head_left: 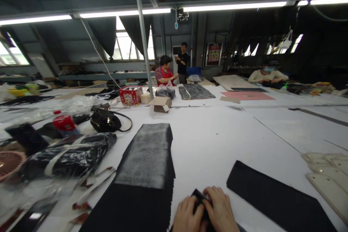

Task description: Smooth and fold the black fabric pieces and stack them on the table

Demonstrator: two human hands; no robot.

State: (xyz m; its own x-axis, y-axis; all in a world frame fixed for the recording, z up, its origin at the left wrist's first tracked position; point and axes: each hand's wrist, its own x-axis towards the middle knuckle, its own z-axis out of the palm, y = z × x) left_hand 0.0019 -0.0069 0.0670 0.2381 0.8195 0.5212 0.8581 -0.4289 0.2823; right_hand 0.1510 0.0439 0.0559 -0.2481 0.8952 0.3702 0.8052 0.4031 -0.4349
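Note:
Near the bottom edge, my left hand [188, 213] and my right hand [219, 208] are close together, both with fingers closed on a small piece of black material [199, 195]. The hands cover most of that piece. Left of them lies a long black fabric stack [141, 159] with a greyish, whitened upper part and ragged right edge. To the right, a separate black fabric piece [277, 197] lies flat and slanted on the white table [206, 137].
Pale templates [328, 177] lie at the right edge. On the left are a plastic-wrapped black bundle [73, 154], a black bag [106, 120], a red-labelled bottle [64, 122] and a pink fan [11, 165]. A cardboard box [161, 104] stands beyond. Several people work farther back.

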